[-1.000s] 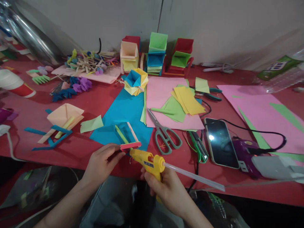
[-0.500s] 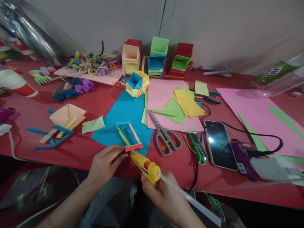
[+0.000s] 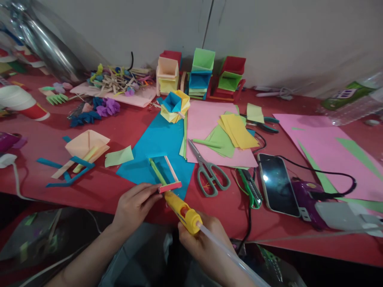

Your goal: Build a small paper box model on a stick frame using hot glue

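Observation:
Pinched in the fingers of my left hand (image 3: 136, 205) is a small frame of folded paper strips (image 3: 170, 186), with a red strip nearest me, a green and a pale pink side, and a blue far side. My right hand (image 3: 206, 245) is wrapped round a yellow hot glue gun (image 3: 182, 211); a long clear glue stick (image 3: 227, 251) sticks out of its rear. The gun's nozzle is at the red strip, close to my left fingertips; whether it touches is hard to tell. Beneath the frame lies a blue paper sheet (image 3: 143, 139).
Grey-handled scissors (image 3: 212, 175), a green cutter (image 3: 251, 189) and a phone (image 3: 278, 183) lie to the right. Paper strips (image 3: 72, 175) lie at left. Folded paper boxes (image 3: 200, 79) stand by the wall. A black cable (image 3: 323, 171) runs over the red table (image 3: 194, 211).
The view has shifted slightly. Both hands hold nearly the same pose, with the glue gun still at the red strip of the paper frame.

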Motion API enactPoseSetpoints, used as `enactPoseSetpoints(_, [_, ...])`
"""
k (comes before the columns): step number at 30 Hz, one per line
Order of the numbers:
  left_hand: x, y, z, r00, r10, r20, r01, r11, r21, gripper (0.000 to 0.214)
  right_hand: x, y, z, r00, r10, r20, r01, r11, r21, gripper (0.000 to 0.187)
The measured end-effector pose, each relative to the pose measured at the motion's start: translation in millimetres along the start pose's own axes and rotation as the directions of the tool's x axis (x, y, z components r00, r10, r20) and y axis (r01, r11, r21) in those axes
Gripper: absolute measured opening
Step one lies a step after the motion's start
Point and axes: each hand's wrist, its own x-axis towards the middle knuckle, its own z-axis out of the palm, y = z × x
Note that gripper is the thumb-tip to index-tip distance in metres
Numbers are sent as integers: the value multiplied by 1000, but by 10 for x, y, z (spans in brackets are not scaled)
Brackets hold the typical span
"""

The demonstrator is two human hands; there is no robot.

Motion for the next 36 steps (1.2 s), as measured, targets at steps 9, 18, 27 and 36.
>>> enactPoseSetpoints(9, [6,-17,32,998,-41,-41,41,999,-5,12,-30,-15,-16,1000,-20,-9,20,999,30,14])
enactPoseSetpoints(18, [185,101,35,991,-104,-82,102,994,-30,12,-144,46,-61,979,54,-197,40,895,445,25])
enactPoseSetpoints(27, [7,142,-208,980,-75,-184,76,997,1,17,-357,185,-212,937,209,-280,35,741,671,36])
enactPoseSetpoints(36, [217,-315,-337,957,-290,-20,290,947,138,29,-228,82,11,997,-31,-68,61,867,495,28])
